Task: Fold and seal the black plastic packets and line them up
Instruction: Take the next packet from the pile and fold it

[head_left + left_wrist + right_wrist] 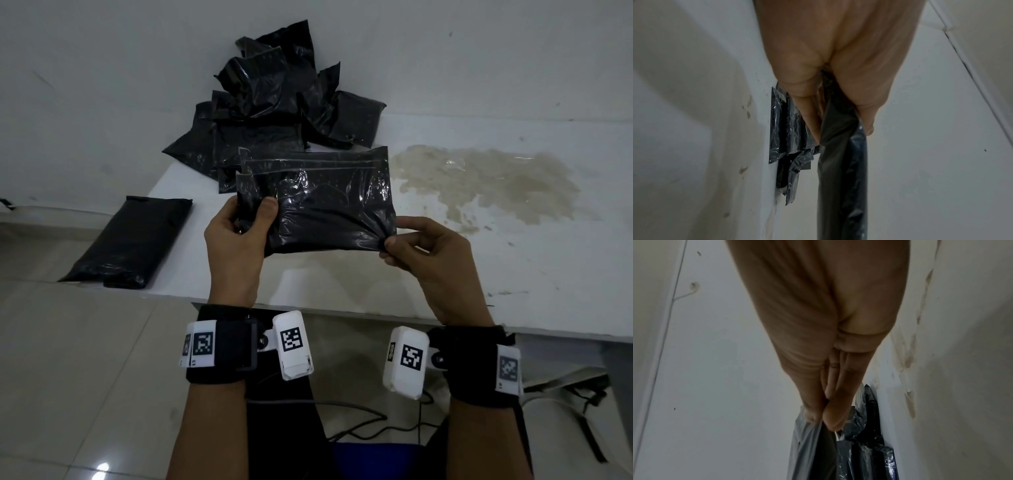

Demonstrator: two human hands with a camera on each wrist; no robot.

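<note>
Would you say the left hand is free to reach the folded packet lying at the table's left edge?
Probably not yet: the left hand grips the held packet, though nothing blocks the path to the folded packet.

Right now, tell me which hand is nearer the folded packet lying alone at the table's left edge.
Left. The left hand grips the held packet just right of that folded packet; the right hand pinches its far corner.

Dim, soft light (wrist views blurred)

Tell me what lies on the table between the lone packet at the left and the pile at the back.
Nothing: in the head view the white table is bare between the lone packet and the pile.
</note>
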